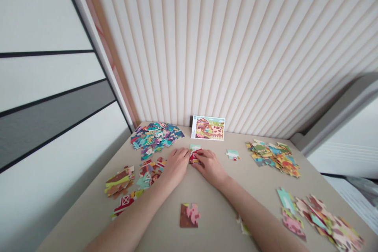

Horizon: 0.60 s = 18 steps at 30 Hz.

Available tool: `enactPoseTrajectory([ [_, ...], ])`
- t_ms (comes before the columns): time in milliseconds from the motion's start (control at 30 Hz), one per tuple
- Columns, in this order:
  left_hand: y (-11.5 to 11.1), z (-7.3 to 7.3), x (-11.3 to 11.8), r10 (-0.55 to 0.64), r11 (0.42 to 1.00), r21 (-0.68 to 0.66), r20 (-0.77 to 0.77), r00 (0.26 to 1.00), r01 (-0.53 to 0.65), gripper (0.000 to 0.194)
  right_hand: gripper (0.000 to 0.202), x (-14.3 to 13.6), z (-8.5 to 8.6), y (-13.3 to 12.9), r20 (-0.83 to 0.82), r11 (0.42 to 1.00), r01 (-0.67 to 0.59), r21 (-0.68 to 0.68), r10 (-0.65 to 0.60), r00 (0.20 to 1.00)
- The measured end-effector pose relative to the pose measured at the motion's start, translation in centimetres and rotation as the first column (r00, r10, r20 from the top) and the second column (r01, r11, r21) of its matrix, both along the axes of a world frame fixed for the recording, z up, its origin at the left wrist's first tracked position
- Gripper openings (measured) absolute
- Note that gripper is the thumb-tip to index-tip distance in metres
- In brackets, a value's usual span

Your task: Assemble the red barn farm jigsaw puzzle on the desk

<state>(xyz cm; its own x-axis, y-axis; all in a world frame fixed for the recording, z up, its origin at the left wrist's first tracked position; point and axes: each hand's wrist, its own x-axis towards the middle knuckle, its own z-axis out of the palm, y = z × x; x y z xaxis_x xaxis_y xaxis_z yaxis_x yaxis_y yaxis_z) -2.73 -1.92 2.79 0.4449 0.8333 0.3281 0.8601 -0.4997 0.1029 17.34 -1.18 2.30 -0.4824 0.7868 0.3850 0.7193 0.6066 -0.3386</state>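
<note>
Far left on the beige tabletop (165, 226): brown-and-green jigsaw pile (119, 181), blue-purple pile (156, 136) beyond. Next, left hand (178, 161), fingers bent, fingertips at left edge of red barn puzzle section (195, 156); whether it grips, cannot tell. Pink-and-brown piece (189, 215) lies nearer, between forearms. Barn section sits flat before farm picture card (209, 128), right hand (210, 164) pinching its right side, thumb and fingers. Rightward: pale-green piece (232, 154), orange-blue pile (274, 157), cow-patch pile (330, 222) nearer.
</note>
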Motion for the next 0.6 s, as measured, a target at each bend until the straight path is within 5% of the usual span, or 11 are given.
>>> enactPoseTrajectory([
  [600, -0.3, -0.1, -0.1, 0.008, 1.000, -0.025, 0.087, 0.996, -0.006, 0.047, 0.018, -0.9, 1.8, -0.7, 0.151, 0.997, 0.047, 0.054, -0.055, 0.987],
])
